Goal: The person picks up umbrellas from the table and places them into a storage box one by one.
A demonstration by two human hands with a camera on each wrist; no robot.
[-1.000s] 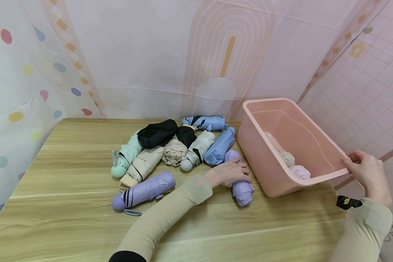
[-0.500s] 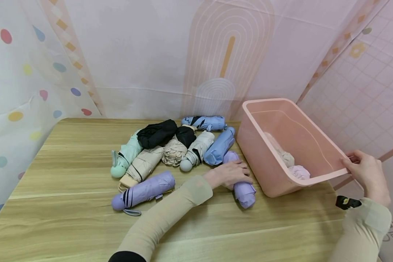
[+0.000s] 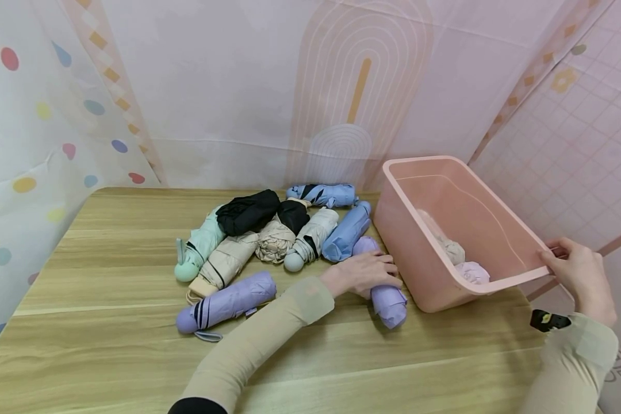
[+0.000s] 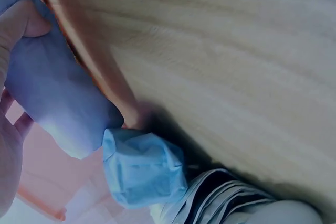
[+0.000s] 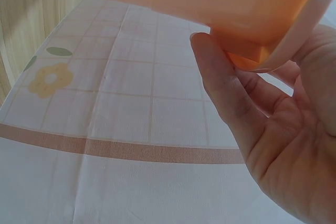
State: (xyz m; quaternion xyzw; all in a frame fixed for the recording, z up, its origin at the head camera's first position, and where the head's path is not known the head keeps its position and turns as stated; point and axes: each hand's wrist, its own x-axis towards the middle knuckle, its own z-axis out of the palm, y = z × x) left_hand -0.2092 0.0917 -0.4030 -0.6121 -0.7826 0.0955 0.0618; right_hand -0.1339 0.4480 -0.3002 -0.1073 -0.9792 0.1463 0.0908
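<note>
My left hand (image 3: 363, 272) grips the middle of a folded purple umbrella (image 3: 390, 306) beside the bin's left wall. In the left wrist view, the thumb lies over the umbrella (image 4: 60, 90) and fingers show at its other side. My right hand (image 3: 582, 276) holds the near right corner of the pink plastic bin (image 3: 403, 247). The right wrist view has its fingers curled under the bin's rim (image 5: 302, 38). Inside the bin lie a beige bundle (image 3: 452, 251) and a pale lilac bundle (image 3: 473, 272). Just behind the held umbrella is a blue umbrella (image 3: 347, 233).
Left of the hands lies a cluster of folded umbrellas: mint (image 3: 202, 244), black (image 3: 249, 211), beige (image 3: 227, 259), grey (image 3: 313, 236) and a second blue one (image 3: 323, 194). Another purple umbrella (image 3: 230, 302) lies nearer the front of the wooden table (image 3: 108, 345). Printed cloth hangs behind.
The near end of the held purple umbrella has swung slightly right, toward the bin, with my left hand's fingers following. My right hand stays on the bin's rim.
</note>
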